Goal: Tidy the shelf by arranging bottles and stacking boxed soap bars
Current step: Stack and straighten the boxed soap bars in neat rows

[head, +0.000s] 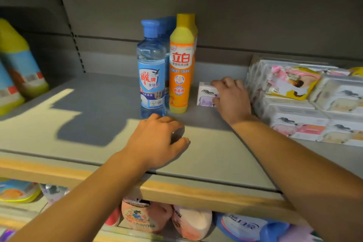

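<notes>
A clear blue bottle point(151, 68) and an orange-yellow bottle point(181, 65) stand upright side by side mid-shelf, each with a like bottle behind it. Right of them lies a white and purple soap box point(205, 95) on the grey shelf point(94, 116). My right hand point(230, 100) grips that box from its right end, fingers curled over its top. My left hand point(157, 141) rests on the shelf just in front of the blue bottle, fingers loosely bent, holding nothing. A stack of boxed soap bars point(298, 108) fills the shelf's right side.
Large yellow-capped bottles point(19, 65) lean at the far left of the shelf. The lower shelf holds pink pouches point(149, 216) and a blue jug point(247, 226). A wooden-coloured strip point(196, 192) runs along the shelf's front edge.
</notes>
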Tool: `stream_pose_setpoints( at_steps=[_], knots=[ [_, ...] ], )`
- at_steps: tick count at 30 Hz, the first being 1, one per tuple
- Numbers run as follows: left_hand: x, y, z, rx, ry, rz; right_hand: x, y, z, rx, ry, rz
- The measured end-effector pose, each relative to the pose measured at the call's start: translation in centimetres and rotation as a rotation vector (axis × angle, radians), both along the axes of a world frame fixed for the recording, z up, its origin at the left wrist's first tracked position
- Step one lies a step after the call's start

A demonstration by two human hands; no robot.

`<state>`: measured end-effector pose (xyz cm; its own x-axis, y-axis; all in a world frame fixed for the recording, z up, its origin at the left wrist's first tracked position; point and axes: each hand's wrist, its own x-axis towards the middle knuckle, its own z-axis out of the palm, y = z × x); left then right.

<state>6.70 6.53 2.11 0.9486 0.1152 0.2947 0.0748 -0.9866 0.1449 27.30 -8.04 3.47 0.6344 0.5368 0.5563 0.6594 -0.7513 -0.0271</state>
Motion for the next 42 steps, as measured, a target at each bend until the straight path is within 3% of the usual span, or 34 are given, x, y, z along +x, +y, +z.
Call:
stream_pose_setpoints(
  at_steps=[12,22,27,37,42],
  knots=[
    [0.1,0.1,-0.3,-0.018,0.002,0.011,8.8,5.9,-0.5,0.073,0.008,-0.095],
    [0.2,0.2,-0.4,-0.028,-0.005,0.015,10.0,7.0,-0.4,0.051,-0.002,-0.085],
    [0.2,0.2,-0.3,-0.021,-0.021,0.008,8.1,6.3,1.1,-0.090,0.116,-0.107],
    [-0.1,-0.5,0.1,-0.046,-0.032,0.015,-3.0,-2.5,4.0,-0.012,0.167,0.124],
    [0.5,-1.9,0.5,-0.143,-0.032,0.000,-6.5,-10.2,3.1,0.110,0.171,0.068]
  ],
)
